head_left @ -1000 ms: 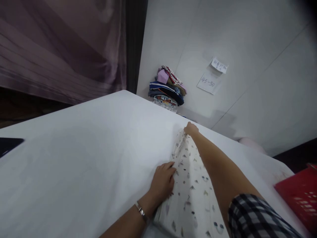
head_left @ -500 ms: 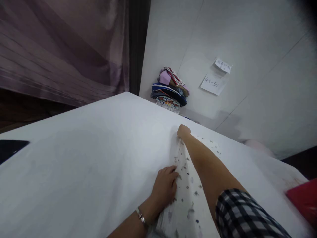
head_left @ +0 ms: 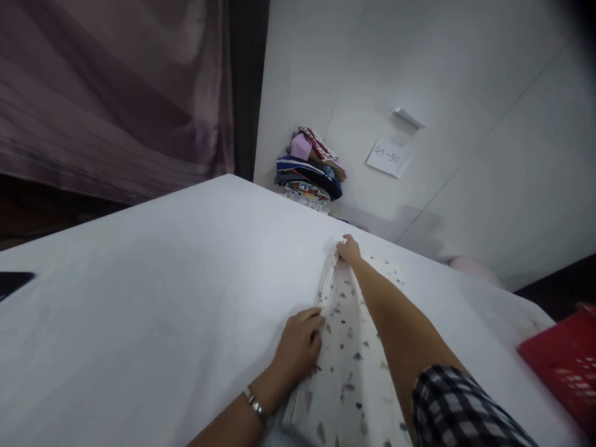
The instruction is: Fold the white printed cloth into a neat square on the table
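Observation:
A white cloth printed with small dark and green motifs [head_left: 347, 366] lies in folds on the white table [head_left: 186, 279], its left edge running away from me. My right hand [head_left: 350, 249] is closed on the cloth's far left corner, arm stretched across the cloth. Nearer to me, my left hand [head_left: 298, 347], with a metal band on its wrist, has its fingers curled onto the same left edge. The fingertips of the left hand grip the fabric there. Part of the cloth is hidden under my right forearm.
Behind the table's far edge, a stack of folded clothes [head_left: 311, 167] stands against the pale wall. A paper marked 45-50 [head_left: 390, 158] is stuck there. A red item [head_left: 565, 366] is at the right, a dark flat object [head_left: 13, 284] at the left. A purple curtain [head_left: 116, 93] hangs behind.
The view has shifted slightly to the right. My right hand has changed its hold at the far corner, and the cloth's left edge now shows a straighter, raised fold between both hands.

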`<state>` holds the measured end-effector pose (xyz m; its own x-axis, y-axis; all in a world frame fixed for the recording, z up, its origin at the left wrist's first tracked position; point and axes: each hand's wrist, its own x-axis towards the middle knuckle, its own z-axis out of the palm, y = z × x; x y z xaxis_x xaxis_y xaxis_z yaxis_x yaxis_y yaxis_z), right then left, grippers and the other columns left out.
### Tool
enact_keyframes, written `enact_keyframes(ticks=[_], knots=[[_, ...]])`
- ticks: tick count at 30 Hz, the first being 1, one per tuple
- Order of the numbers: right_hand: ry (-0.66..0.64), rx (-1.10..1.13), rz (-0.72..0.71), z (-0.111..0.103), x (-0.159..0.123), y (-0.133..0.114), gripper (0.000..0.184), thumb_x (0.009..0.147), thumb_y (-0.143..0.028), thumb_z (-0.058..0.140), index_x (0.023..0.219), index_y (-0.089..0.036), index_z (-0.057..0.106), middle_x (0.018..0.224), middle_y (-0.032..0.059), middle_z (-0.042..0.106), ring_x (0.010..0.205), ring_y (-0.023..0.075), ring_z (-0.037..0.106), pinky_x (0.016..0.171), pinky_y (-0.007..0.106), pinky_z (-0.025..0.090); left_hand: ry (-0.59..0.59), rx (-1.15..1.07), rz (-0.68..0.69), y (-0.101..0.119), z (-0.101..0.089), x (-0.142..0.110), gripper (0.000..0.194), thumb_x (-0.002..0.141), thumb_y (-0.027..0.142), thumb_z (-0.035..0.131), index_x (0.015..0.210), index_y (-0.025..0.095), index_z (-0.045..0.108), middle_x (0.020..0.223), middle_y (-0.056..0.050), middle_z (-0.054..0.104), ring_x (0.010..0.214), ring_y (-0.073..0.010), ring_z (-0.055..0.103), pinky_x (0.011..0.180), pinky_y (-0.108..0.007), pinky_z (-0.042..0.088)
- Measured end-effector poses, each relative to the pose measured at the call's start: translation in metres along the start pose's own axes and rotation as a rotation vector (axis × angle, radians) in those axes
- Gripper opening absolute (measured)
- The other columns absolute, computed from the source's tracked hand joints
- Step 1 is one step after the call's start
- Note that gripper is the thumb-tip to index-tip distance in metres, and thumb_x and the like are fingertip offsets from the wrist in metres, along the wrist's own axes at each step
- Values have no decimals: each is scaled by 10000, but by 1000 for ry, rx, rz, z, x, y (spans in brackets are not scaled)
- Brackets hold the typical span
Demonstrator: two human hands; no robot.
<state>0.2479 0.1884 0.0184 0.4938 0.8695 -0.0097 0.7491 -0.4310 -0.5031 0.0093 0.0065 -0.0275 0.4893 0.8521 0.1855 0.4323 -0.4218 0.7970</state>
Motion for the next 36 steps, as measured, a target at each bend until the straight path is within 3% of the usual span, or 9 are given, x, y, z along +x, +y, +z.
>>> enact_keyframes(ticks=[5, 10, 16, 23, 25, 27, 31, 34, 36], knots=[[-15, 249, 20, -8, -1, 19, 569, 779, -191, 486, 1338, -178, 381, 732, 3, 618, 578, 138, 597, 536, 233, 507, 95, -121, -71, 0, -6, 24, 357, 818, 215, 482, 1144, 190, 625, 1299, -77, 565, 1200, -210, 513, 1039, -376, 400], [-25, 427, 30, -11, -2, 21, 605, 750, -158, 518, 1338, -158, 376, 592, -50, 543, 486, 117, 552, 461, 210, 477, 8, -162, -120, 19, -13, 112, 409, 812, 236, 504, 1211, 177, 564, 1213, -91, 615, 1068, -202, 590, 933, -307, 454], [-44, 524, 25, -15, 0, 23, 674, 697, -119, 549, 1346, -105, 369, 519, -55, 537, 492, 140, 561, 436, 206, 436, -67, -85, -169, 32, 16, 205, 389, 784, 282, 573, 1149, 151, 546, 1166, -134, 631, 1046, -239, 598, 841, -297, 452], [-120, 494, -65, -9, 8, 29, 641, 728, -253, 625, 1332, -147, 441, 667, -14, 635, 597, 140, 590, 528, 228, 466, -46, -88, -305, 13, 40, 245, 218, 777, 224, 559, 956, 132, 644, 1034, -147, 685, 986, -241, 630, 796, -287, 455], [-113, 392, -135, -16, 9, 43, 529, 763, -313, 601, 1262, -154, 527, 783, 24, 680, 682, 154, 619, 619, 260, 497, -38, -117, -360, 6, 40, 251, 195, 795, 227, 533, 902, 135, 667, 991, -136, 698, 967, -229, 637, 782, -274, 458], [-1, 232, -189, -30, 9, 68, 384, 782, -313, 572, 1130, -163, 628, 928, 58, 698, 832, 176, 636, 772, 299, 500, -36, -154, -418, 0, 39, 257, 183, 782, 210, 540, 883, 136, 673, 955, -125, 704, 945, -219, 643, 756, -260, 462], [251, -63, -106, -73, 2, 141, 337, 816, -284, 510, 1095, -172, 663, 1158, 99, 650, 1042, 237, 600, 951, 392, 437, -49, -259, -516, -4, 38, 268, 158, 726, 171, 592, 861, 122, 658, 913, -121, 699, 938, -223, 644, 710, -243, 472], [167, -106, -26, -97, -7, 184, 379, 838, -308, 500, 1172, -185, 629, 1233, 104, 615, 1107, 250, 582, 972, 400, 432, -78, -386, -564, 0, 37, 273, 175, 709, 163, 611, 876, 113, 630, 846, -112, 691, 903, -230, 651, 674, -251, 487], [107, -84, -13, -103, -7, 196, 403, 838, -292, 497, 1219, -208, 599, 1297, 84, 574, 1199, 238, 526, 1011, 390, 406, -119, -505, -572, 4, 36, 274, 173, 735, 182, 590, 893, 115, 607, 785, -93, 683, 819, -219, 663, 638, -261, 504]])
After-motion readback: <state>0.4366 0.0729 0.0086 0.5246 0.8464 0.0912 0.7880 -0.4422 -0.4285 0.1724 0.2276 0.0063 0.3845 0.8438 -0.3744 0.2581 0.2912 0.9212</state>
